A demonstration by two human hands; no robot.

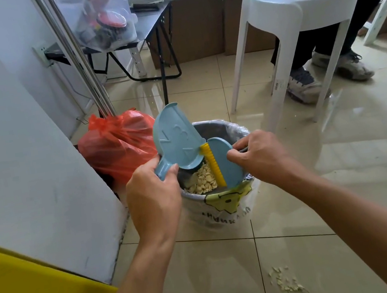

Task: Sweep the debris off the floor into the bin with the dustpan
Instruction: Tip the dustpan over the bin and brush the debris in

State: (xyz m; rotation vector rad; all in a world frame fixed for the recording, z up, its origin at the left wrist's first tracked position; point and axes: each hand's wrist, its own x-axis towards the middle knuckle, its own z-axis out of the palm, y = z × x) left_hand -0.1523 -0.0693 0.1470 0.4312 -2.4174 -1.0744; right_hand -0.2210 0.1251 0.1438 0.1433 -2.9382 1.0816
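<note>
Above the lined bin [222, 207], left hand [153, 198] grips the blue plastic dustpan [177, 138] (right hand [262, 158] pinches a yellow-bristled brush [228, 163]). Pale floor crumbs [286, 281] lie nearer it.

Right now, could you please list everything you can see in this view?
bin: one, grey, clear liner, floor centre
dustpan: one, light blue, tipped over the bin
brush: one, blue with yellow bristles, at the dustpan's edge
debris in bin: one heap, pale
debris on floor: one patch, pale, lower right
bag: one, red, left of the bin
stool: one fully seen, white, behind the bin
table: one, black, back left
container: one, clear, on the table
shoes: two, grey, behind the stool
left hand: grips the dustpan's handle
right hand: holds the brush
</note>
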